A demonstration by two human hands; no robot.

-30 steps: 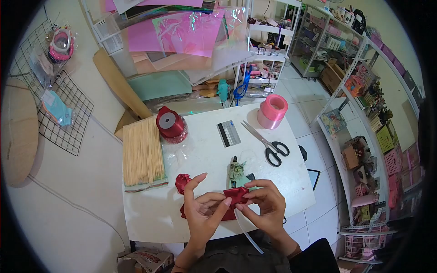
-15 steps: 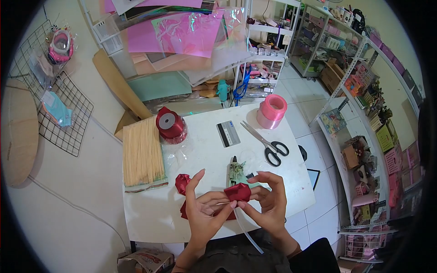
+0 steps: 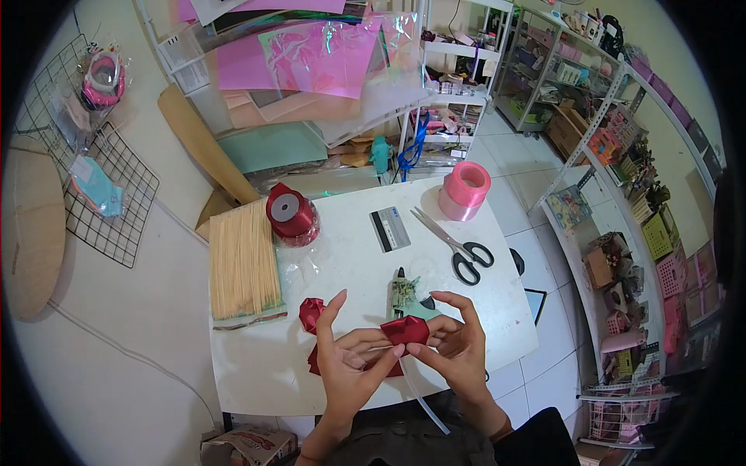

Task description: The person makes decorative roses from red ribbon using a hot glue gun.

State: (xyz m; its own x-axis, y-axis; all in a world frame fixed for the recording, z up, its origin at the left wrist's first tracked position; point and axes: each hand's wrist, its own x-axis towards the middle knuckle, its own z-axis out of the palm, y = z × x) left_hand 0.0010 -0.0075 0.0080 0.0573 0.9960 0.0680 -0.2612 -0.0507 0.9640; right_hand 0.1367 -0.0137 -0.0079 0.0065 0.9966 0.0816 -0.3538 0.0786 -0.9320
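Between both hands, over the front of the table, a folded piece of red satin ribbon (image 3: 406, 331) is held up. My left hand (image 3: 353, 353) pinches its lower left edge with the thumb, index finger raised. My right hand (image 3: 454, 342) pinches the lower right edge, its index finger also lifted. Just behind the ribbon lies a pale green glue gun (image 3: 406, 299) with a dark nozzle, partly hidden. A translucent glue stick (image 3: 423, 400) shows below the hands. Beside my left hand lies a folded red ribbon piece (image 3: 312, 314); more red fabric is partly hidden beneath that hand.
On the table (image 3: 350, 225) are scissors (image 3: 454, 245), a grey card (image 3: 390, 229), pink ribbon rolls (image 3: 464, 191), a red ribbon spool (image 3: 292, 215) and a bundle of thin wooden sticks (image 3: 245, 260). Loaded shelves (image 3: 614, 256) stand at the right.
My right hand and the ribbon have shifted very slightly; the pinching grip of both hands stays the same. Everything else on the table is still.
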